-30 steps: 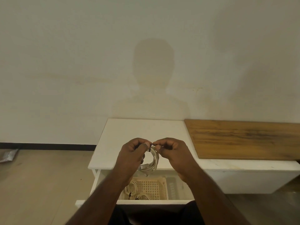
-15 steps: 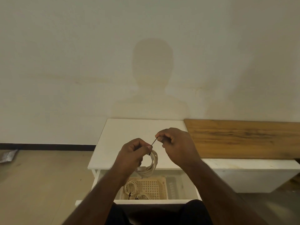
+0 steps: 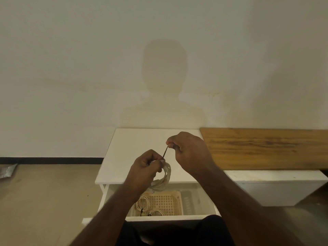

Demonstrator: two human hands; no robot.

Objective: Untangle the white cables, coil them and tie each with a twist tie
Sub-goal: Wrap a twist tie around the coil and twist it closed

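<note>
My left hand [image 3: 144, 167] grips the top of a coiled white cable [image 3: 164, 178], which hangs as a loop over the front edge of the white table [image 3: 134, 148]. A thin dark twist tie [image 3: 165, 152] runs taut from the coil up to my right hand [image 3: 188, 150], which pinches its far end above and to the right of the coil. Two more coiled white cables [image 3: 143, 203] [image 3: 156, 212] lie in a beige mesh basket [image 3: 168, 201] inside the open drawer [image 3: 159, 218] below; dark ties show on them.
A wooden board [image 3: 266, 148] lies on the low white bench [image 3: 275, 176] to the right. A grey object [image 3: 7, 170] sits on the floor at the far left. A pale grey item [image 3: 190, 201] lies in the drawer right of the basket.
My right hand has pulled away from the left, up and to the right, drawing the twist tie out straight from the coil. My left hand has stayed holding the coil.
</note>
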